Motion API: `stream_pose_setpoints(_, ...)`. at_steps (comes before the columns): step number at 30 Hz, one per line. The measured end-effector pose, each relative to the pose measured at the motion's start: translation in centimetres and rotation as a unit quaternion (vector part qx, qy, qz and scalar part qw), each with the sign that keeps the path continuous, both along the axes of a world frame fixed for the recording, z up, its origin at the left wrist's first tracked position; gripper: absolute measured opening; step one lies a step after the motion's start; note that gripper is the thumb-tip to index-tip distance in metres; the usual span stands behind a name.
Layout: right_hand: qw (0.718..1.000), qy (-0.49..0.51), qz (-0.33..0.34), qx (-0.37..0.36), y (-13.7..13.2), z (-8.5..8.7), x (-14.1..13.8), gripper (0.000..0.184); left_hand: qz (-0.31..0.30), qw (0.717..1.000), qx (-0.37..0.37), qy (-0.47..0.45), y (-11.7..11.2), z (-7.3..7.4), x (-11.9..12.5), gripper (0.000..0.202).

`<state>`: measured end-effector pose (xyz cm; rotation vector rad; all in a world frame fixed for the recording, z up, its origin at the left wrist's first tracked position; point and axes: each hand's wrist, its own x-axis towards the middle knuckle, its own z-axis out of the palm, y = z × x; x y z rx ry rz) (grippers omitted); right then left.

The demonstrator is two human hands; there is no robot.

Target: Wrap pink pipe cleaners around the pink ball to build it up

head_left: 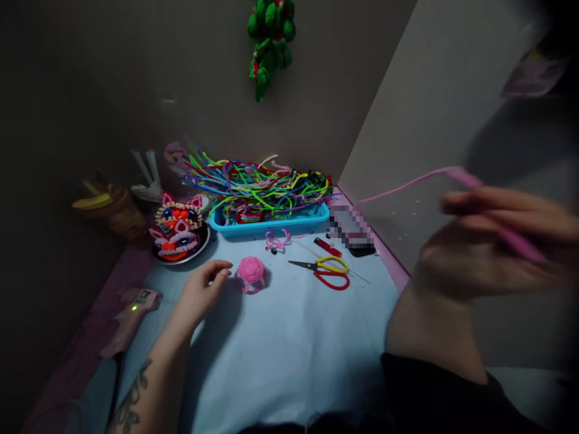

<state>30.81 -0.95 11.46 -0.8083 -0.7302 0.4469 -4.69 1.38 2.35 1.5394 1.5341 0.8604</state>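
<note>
At the far left I see two fuzzy animal heads [181, 215] stacked on a metal plate [207, 246], with a brown pot [126, 214] and white strips [149, 181] behind. A knobbly green ornament [271, 39] hangs on the far wall [181, 72]. To my right lies a phone [350, 229], its screen pixelated.

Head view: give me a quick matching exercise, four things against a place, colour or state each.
1. Scissors
2. Tray
3. Left hand
4. Right hand

A. Beside the small pink piece
B. Raised, gripping a pink strand
C. Yellow and red at the handle end
D. Blue, heaped with coloured strands

Pairs: 1-C, 2-D, 3-A, 4-B
</note>
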Motion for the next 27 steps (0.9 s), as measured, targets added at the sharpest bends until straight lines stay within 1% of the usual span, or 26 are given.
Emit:
stream_pose_setpoints(1,0.985,-0.142,-0.043,0.084,-0.1,-0.4,-1.0,0.011,0.003,0.999,0.019,0.051,0.0,-0.3,0.2,0.030)
stream_pose_setpoints(2,0.952,-0.284,-0.032,0.110,-0.1,-0.7,-2.0,0.014,0.006,0.995,0.036,0.089,0.1,-0.6,0.4,0.027)
stream_pose_setpoints(3,0.911,-0.397,0.010,0.108,0.1,-1.0,-3.1,0.017,-0.001,0.992,0.044,0.115,0.1,-0.8,0.4,0.025)
stream_pose_setpoints(4,0.868,-0.483,0.066,0.094,0.3,-1.3,-4.1,0.018,-0.013,0.991,0.047,0.127,0.1,-0.9,0.5,0.024)
stream_pose_setpoints(5,0.825,-0.546,0.126,0.077,0.6,-1.6,-5.1,0.018,-0.023,0.990,0.048,0.133,0.0,-1.0,0.4,0.022)
stream_pose_setpoints(6,0.786,-0.590,0.170,0.074,1.0,-1.9,-6.0,0.018,-0.031,0.989,0.048,0.136,0.0,-1.0,0.4,0.022)
stream_pose_setpoints(8,0.733,-0.644,0.203,0.081,1.7,-2.6,-7.7,0.020,-0.034,0.988,0.053,0.144,-0.2,-0.9,0.2,0.021)
stream_pose_setpoints(9,0.713,-0.665,0.204,0.087,2.0,-3.0,-8.4,0.021,-0.035,0.987,0.055,0.147,-0.3,-0.9,0.2,0.021)
stream_pose_setpoints(11,0.690,-0.693,0.185,0.099,2.5,-3.9,-9.4,0.022,-0.041,0.988,0.051,0.143,-0.6,-0.9,0.3,0.024)
stream_pose_setpoints(13,0.689,-0.699,0.164,0.102,2.9,-4.5,-9.9,0.019,-0.037,0.991,0.037,0.120,-1.0,-1.1,0.9,0.029)
stream_pose_setpoints(15,0.704,-0.685,0.165,0.093,3.1,-4.9,-10.1,0.016,-0.020,0.996,0.020,0.088,-1.3,-1.6,1.8,0.038)
stream_pose_setpoints(18,0.725,-0.655,0.198,0.075,3.1,-4.9,-10.1,0.014,0.012,1.000,-0.008,0.019,-1.5,-2.4,3.4,0.054)
stream_pose_setpoints(20,0.730,-0.643,0.220,0.071,2.9,-4.8,-10.1,0.018,0.034,0.998,0.000,-0.047,-1.6,-2.5,4.2,0.054)
stream_pose_setpoints(22,0.737,-0.634,0.224,0.069,2.6,-4.8,-10.3,0.020,0.050,0.988,-0.012,-0.146,-1.5,-2.3,4.4,0.050)
stream_pose_setpoints(24,0.754,-0.617,0.215,0.066,2.3,-4.7,-10.4,0.021,0.068,0.968,-0.025,-0.240,-1.4,-1.7,4.1,0.049)
stream_pose_setpoints(27,0.779,-0.588,0.211,0.055,2.0,-4.9,-10.7,0.019,0.082,0.946,-0.008,-0.315,-1.4,-0.9,3.5,0.048)
